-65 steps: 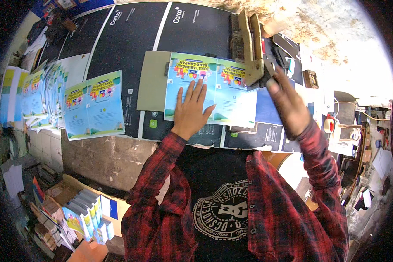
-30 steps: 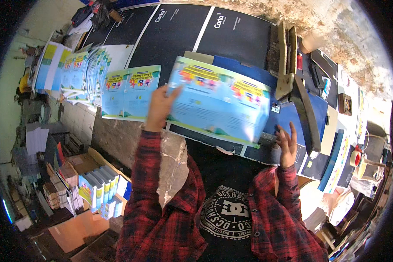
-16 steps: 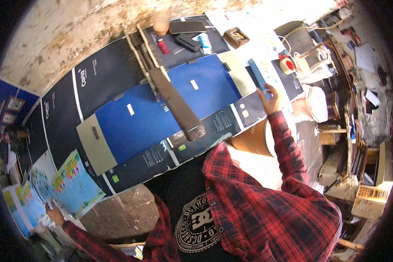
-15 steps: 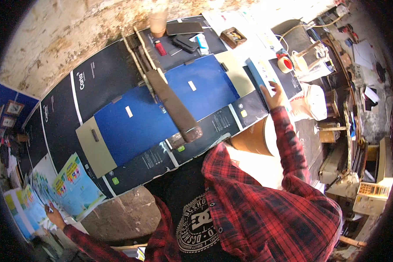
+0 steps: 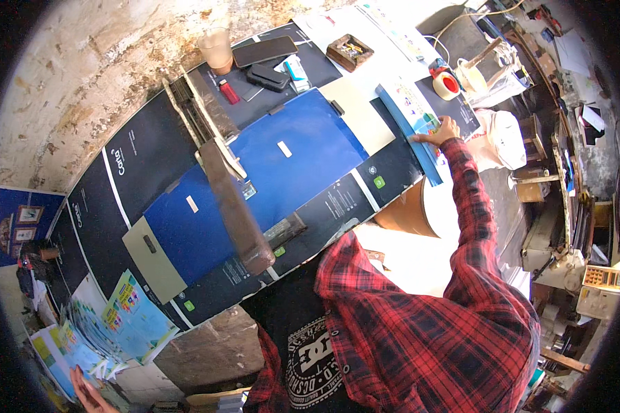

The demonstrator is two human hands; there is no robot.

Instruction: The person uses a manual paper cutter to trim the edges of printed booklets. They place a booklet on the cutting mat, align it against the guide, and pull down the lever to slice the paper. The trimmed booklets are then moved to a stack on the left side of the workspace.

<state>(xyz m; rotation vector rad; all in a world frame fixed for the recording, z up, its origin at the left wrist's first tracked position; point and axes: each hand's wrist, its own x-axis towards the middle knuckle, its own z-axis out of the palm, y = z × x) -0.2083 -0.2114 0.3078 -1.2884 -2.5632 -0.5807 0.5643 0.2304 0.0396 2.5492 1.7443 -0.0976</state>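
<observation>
My right hand (image 5: 442, 132) is bent over the near end of a stack of printed sheets (image 5: 415, 103) at the right of the table, its thumb along the stack's blue edge and its fingers curled on the top. At the lower left my left hand (image 5: 88, 394), partly cut off by the picture's dark rim, has its fingers stretched out beside a fanned pile of colourful printed sheets (image 5: 127, 323). Between the hands lies a blue panel (image 5: 303, 134) with beige end pieces. A long brown wooden bar (image 5: 233, 206) crosses over it.
Along the back stand a plastic cup (image 5: 217, 54), a phone (image 5: 265, 50), a black case (image 5: 267, 78), a red lighter (image 5: 229, 91) and a small wooden box (image 5: 350, 51). A tape roll (image 5: 446, 85) is at the right, near a white bag (image 5: 497, 138). Cluttered shelves line the far right.
My left hand has moved down toward the lower rim, away from the middle of the sheet pile. My right hand's fingers have curled more over the stack. The whole view has shifted.
</observation>
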